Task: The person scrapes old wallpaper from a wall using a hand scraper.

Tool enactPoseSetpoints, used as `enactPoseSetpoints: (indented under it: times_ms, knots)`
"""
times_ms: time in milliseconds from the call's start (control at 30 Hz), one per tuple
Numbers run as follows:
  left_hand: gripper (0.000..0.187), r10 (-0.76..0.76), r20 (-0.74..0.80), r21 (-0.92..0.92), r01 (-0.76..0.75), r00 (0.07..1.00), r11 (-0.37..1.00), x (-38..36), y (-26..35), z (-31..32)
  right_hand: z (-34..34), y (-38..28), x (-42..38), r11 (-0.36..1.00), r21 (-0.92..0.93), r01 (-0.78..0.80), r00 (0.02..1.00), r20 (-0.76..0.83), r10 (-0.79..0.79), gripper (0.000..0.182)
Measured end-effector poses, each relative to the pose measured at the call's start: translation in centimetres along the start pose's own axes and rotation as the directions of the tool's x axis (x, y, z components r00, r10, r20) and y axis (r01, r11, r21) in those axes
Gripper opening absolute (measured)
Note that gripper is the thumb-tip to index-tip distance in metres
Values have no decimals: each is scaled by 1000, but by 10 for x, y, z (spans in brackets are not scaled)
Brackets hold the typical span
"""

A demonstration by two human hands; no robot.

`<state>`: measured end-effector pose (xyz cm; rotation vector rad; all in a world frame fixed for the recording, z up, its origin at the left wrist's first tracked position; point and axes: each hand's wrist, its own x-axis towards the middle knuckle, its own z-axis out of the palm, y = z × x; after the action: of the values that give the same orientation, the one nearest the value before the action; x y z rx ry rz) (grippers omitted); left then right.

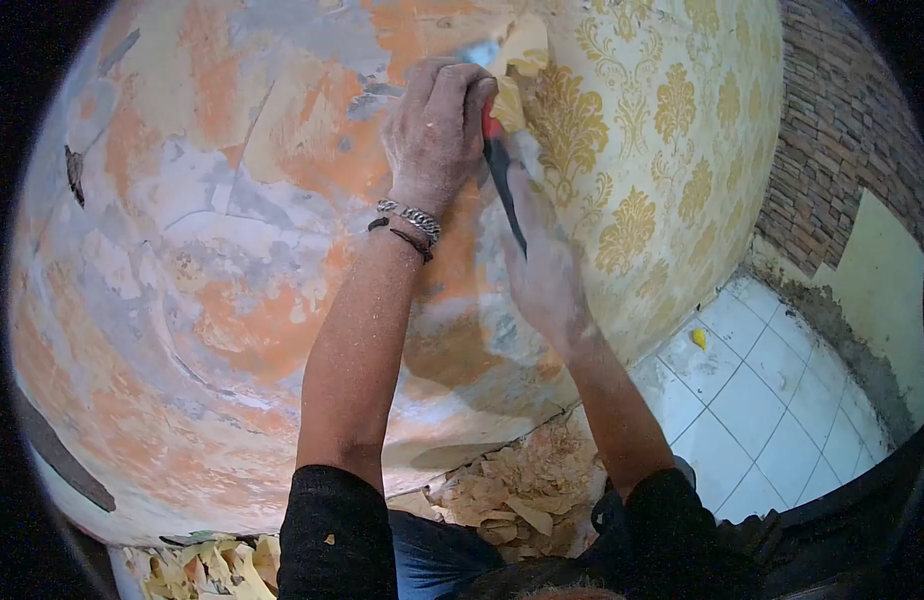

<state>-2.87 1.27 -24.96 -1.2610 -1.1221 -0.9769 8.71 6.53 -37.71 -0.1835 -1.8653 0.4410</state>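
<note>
Head view, entries from frame left to right.

Bare wall (212, 260), left and centre: stripped plaster, patchy orange and grey, rough and hard by the look of it. Nothing loose left on it to grip.

Left hand (437, 130), upper centre: my fingers are curled tight over the top of the scraper, pressing it to the wall. Chain bracelet (414, 218) and a dark cord at the wrist.

Scraper (502, 165), upper centre, between my two hands: red and black handle, metal blade up at the paper's edge. I judge it stiff, light and easy to hold; best taken by the handle, away from the blade.

Right hand (542, 260), centre: blurred, wrapped about the lower handle; closed on it, as far as I can tell.

Wallpaper (662, 130), upper right: cream with gold damask, its torn edge curling at the blade. Thin, soft, tears readily, I judge; take it by the lifted flap.

Scraps (522, 490), bottom centre: a heap of peeled paper at the wall's foot, more at bottom left, lying underfoot.

Tile floor (772, 400), lower right: white, one yellow scrap on it.

Brick wall (842, 130), far right.
</note>
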Motion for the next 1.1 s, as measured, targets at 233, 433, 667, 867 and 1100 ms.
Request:
enactPoseSetpoints:
  times_ms: [233, 433, 667, 867, 1100]
  knots:
    - [9, -6, -42, 4, 6, 999, 1000, 0, -1, -1, -20, 4, -2, 967, 44, -252, 956, 163, 242, 67]
    - [9, -30, -32, -12, 29, 999, 1000, 0, 0, -3, -27, 10, 9, 975, 12, -223, 963, 160, 219, 66]
    - [8, -27, -38, -40, 26, 999, 999, -2, 0, -4, -28, 12, 33, 982, 135, -133, 991, 49, 127, 65]
    - [8, -49, -23, -28, 48, 999, 998, -14, 1, -24, -29, 12, 31, 998, 46, -50, 999, -11, 51, 65]
    - [10, 44, 489, -49, -23, 871, 999, -100, 39, -95, -31, 5, 5, 983, 78, -165, 980, 121, 155, 66]
